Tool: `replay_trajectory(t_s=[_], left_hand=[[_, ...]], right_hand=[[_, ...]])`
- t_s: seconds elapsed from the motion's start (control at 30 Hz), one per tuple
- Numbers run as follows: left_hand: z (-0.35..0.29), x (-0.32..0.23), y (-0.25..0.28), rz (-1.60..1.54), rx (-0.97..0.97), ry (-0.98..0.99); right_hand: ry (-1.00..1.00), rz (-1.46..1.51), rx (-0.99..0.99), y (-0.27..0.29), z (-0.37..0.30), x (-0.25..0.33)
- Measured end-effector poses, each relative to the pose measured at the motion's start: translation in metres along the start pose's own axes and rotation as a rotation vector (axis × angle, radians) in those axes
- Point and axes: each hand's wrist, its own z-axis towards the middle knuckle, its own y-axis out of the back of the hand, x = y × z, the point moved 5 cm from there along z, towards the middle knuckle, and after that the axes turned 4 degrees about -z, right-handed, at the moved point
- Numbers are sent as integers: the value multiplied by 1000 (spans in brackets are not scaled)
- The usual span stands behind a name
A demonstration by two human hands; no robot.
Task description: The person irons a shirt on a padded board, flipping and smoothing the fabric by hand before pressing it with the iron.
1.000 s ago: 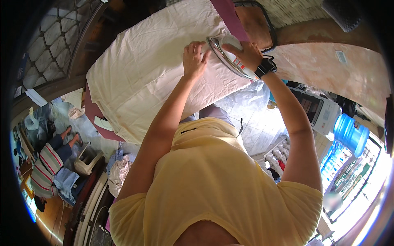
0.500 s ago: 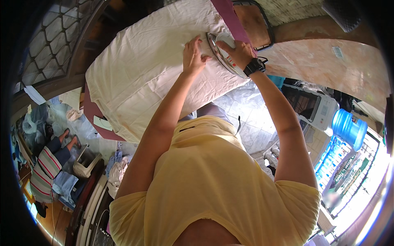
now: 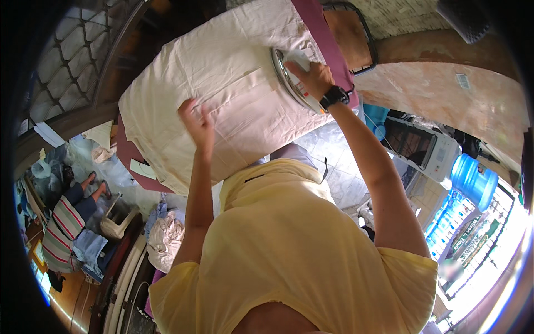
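Note:
A clothes iron (image 3: 285,75) with a shiny soleplate edge and a white body rests on cream cloth (image 3: 233,61). My right hand (image 3: 316,80), a black watch at its wrist, is closed round the iron's handle, which it mostly hides. The cloth lies wrinkled over a maroon-covered board (image 3: 312,19) that shows at its right and left edges. Above the cloth's left part is my left hand (image 3: 197,125), empty, its fingers loosely apart and slightly blurred. I cannot tell whether it touches the fabric.
A brown-seated chair (image 3: 347,36) stands beyond the board. At right are a white oven-like appliance (image 3: 442,150) and a blue water jug (image 3: 473,181). A person in a striped shirt (image 3: 58,234) is at far left, near a bundled cloth (image 3: 165,239). A metal lattice (image 3: 69,55) rises upper left.
My left hand has moved left and nearer to me, away from the iron. My right hand and the iron have shifted slightly left.

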Motion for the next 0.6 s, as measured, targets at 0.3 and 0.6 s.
replay_trajectory(t_s=[0.3,0.6], left_hand=[[-24,6,46,255,-154,7],[-88,49,136,434,-353,432]], right_hand=[[-22,-36,21,-18,31,6],[82,9,-163,-20,16,-19]])
